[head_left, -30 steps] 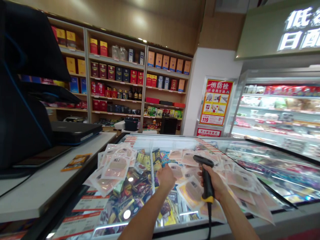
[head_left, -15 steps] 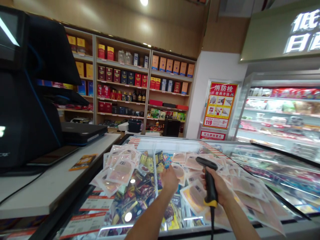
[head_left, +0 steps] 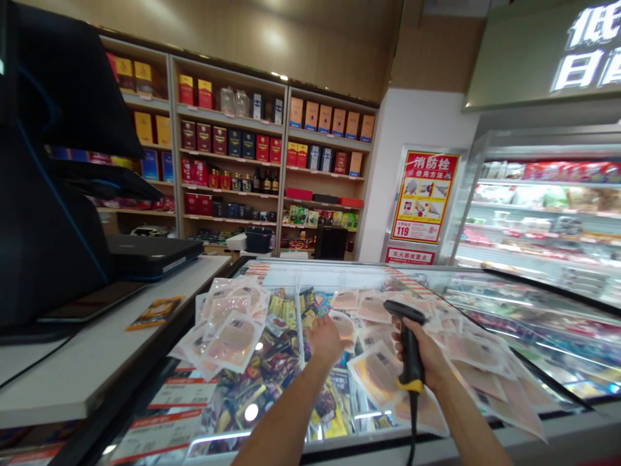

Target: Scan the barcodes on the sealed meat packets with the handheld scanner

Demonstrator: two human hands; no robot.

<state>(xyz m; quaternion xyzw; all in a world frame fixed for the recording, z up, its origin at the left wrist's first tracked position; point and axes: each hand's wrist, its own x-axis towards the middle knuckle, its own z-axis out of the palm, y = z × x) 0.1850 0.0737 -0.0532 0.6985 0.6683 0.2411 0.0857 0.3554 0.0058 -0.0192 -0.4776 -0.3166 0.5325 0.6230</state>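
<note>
My right hand (head_left: 421,353) is wrapped round the handle of a black and yellow barcode scanner (head_left: 411,353), its head facing left and its cord hanging down. My left hand (head_left: 324,338) is over the glass top of a freezer, fingers loosely bent and apart, beside a flat clear packet (head_left: 344,325) with a pale pink round inside. Whether it touches that packet I cannot tell. A heap of similar packets (head_left: 235,340) lies to its left. More packets (head_left: 485,362) spread out on the right, some under the scanner.
At left a white counter (head_left: 104,349) carries a black checkout machine (head_left: 53,213) and an orange packet (head_left: 155,313). Colourful packs show through the freezer glass (head_left: 276,404). Shelves of boxes (head_left: 233,142) stand behind, and a lit chiller (head_left: 543,220) is at right.
The view has shifted slightly, so the scene sits a little higher and further left. The fingers of my left hand have loosened and spread a little. My right hand keeps hold of the scanner.
</note>
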